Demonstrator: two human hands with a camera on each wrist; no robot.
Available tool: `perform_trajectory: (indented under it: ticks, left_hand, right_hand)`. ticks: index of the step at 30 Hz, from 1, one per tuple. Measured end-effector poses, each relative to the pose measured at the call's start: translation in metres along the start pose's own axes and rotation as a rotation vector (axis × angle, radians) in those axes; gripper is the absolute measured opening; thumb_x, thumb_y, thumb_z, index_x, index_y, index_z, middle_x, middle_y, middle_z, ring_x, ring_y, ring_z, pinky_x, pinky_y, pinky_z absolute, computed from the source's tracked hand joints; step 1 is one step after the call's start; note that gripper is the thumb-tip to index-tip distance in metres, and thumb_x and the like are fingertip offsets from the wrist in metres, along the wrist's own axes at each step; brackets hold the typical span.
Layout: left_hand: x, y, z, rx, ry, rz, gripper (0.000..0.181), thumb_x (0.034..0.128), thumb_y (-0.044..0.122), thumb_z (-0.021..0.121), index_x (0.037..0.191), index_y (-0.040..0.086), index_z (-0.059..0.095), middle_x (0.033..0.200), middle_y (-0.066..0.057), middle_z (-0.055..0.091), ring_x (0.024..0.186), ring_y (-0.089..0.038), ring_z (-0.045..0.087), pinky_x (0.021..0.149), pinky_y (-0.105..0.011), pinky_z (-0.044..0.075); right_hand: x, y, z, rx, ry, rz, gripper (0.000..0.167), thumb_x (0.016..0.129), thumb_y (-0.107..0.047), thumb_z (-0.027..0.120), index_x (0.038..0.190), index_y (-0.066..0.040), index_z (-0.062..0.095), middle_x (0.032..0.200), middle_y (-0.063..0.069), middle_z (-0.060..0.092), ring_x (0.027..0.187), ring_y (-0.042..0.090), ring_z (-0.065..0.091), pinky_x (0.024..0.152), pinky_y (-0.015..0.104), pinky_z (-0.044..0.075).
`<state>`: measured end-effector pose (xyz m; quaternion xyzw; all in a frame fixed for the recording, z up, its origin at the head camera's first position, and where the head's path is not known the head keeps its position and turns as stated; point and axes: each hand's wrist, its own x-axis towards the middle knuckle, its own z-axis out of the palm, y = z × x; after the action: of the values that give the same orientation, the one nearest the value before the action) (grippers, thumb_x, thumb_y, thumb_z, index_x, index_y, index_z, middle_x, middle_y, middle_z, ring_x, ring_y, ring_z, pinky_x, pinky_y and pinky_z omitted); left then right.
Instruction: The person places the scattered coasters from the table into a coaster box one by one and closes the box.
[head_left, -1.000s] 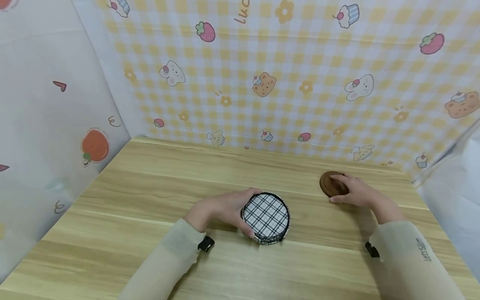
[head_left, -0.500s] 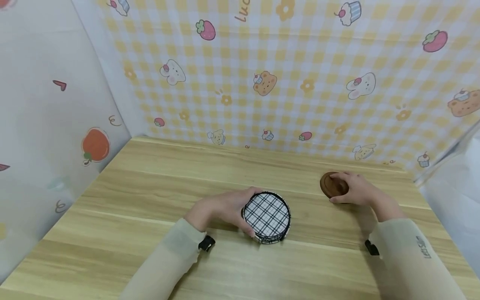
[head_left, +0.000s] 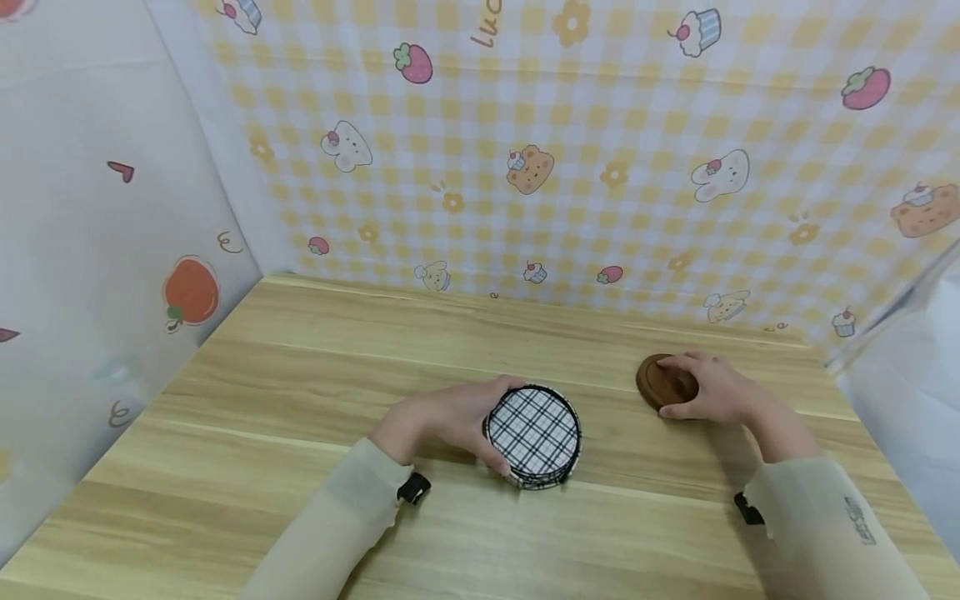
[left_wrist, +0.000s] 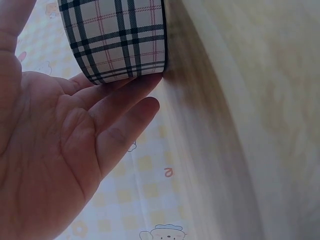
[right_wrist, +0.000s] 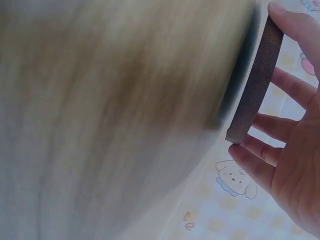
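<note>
A round box (head_left: 533, 432) in black-and-white plaid stands on the wooden table at the middle of the head view. My left hand (head_left: 459, 417) grips its left side, thumb at the near edge and fingers at the far edge. In the left wrist view, the fingertips touch the box's plaid side wall (left_wrist: 122, 40). To the right, my right hand (head_left: 716, 390) holds a brown round disc (head_left: 660, 382) that looks like a wooden coaster. Its thumb and fingers lie round the rim, seen edge-on as a brown strip (right_wrist: 257, 80) in the right wrist view. A pale gap shows between disc and tabletop.
The wood-grain table (head_left: 300, 350) extends round both hands. Behind it hangs a yellow checked cloth (head_left: 465, 167) with cartoon prints. White sheets (head_left: 112, 208) flank the table at left and right.
My right hand has come slightly nearer the front of the table, and the brown disc has moved with it. The left hand and the plaid box have stayed in place.
</note>
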<state>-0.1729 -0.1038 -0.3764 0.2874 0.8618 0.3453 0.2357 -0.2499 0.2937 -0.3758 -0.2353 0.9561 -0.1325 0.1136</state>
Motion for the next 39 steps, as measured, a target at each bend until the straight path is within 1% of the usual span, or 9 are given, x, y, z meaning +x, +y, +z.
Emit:
perform_trajectory:
  ticks: [8, 14, 20, 27, 32, 39]
  left_hand:
    - [0.001, 0.0, 0.001, 0.017, 0.007, -0.02, 0.112, 0.0672, 0.036, 0.092, 0.154, 0.017, 0.024, 0.146, -0.006, 0.05, 0.129, -0.021, 0.052, 0.11, -0.038, 0.042]
    - [0.001, -0.001, 0.001, 0.027, 0.009, -0.02, 0.112, 0.0672, 0.036, 0.092, 0.154, 0.017, 0.024, 0.145, -0.006, 0.05, 0.128, -0.021, 0.052, 0.11, -0.038, 0.043]
    - [0.001, 0.001, 0.0, 0.019, 0.008, -0.027, 0.112, 0.0673, 0.035, 0.092, 0.154, 0.017, 0.024, 0.145, -0.007, 0.05, 0.128, -0.021, 0.052, 0.11, -0.039, 0.043]
    - [0.001, 0.001, 0.001, 0.024, 0.008, -0.033, 0.112, 0.067, 0.036, 0.092, 0.154, 0.018, 0.024, 0.145, -0.006, 0.05, 0.128, -0.021, 0.052, 0.11, -0.039, 0.042]
    - [0.001, 0.0, 0.001, 0.033, 0.007, -0.036, 0.112, 0.067, 0.037, 0.092, 0.155, 0.018, 0.024, 0.145, -0.006, 0.051, 0.128, -0.02, 0.052, 0.11, -0.039, 0.042]
    - [0.0, 0.001, 0.0, 0.036, 0.009, -0.032, 0.112, 0.0672, 0.038, 0.091, 0.155, 0.018, 0.024, 0.145, -0.006, 0.051, 0.128, -0.02, 0.052, 0.11, -0.039, 0.042]
  right_hand:
    - [-0.011, -0.012, -0.002, -0.004, 0.028, -0.011, 0.083, 0.079, -0.051, 0.078, 0.143, -0.007, 0.049, 0.149, 0.037, 0.032, 0.126, 0.066, 0.033, 0.091, 0.078, 0.037]
    - [-0.02, -0.021, -0.005, -0.007, 0.046, -0.012, 0.083, 0.081, -0.055, 0.075, 0.145, -0.011, 0.047, 0.152, 0.034, 0.03, 0.129, 0.064, 0.03, 0.089, 0.078, 0.039]
    - [-0.027, -0.031, -0.007, -0.022, 0.086, -0.022, 0.082, 0.081, -0.058, 0.074, 0.145, -0.015, 0.048, 0.154, 0.031, 0.031, 0.129, 0.06, 0.033, 0.088, 0.076, 0.041]
    - [-0.034, -0.045, -0.008, -0.048, 0.114, -0.052, 0.08, 0.08, -0.056, 0.076, 0.144, -0.016, 0.05, 0.153, 0.031, 0.033, 0.13, 0.06, 0.034, 0.087, 0.075, 0.043]
    - [-0.037, -0.056, -0.009, -0.083, 0.134, -0.091, 0.079, 0.079, -0.054, 0.077, 0.144, -0.017, 0.05, 0.152, 0.031, 0.035, 0.13, 0.06, 0.035, 0.086, 0.074, 0.044]
    - [-0.042, -0.073, -0.013, -0.092, 0.171, -0.121, 0.078, 0.078, -0.051, 0.08, 0.143, -0.018, 0.052, 0.152, 0.029, 0.037, 0.132, 0.057, 0.036, 0.091, 0.072, 0.044]
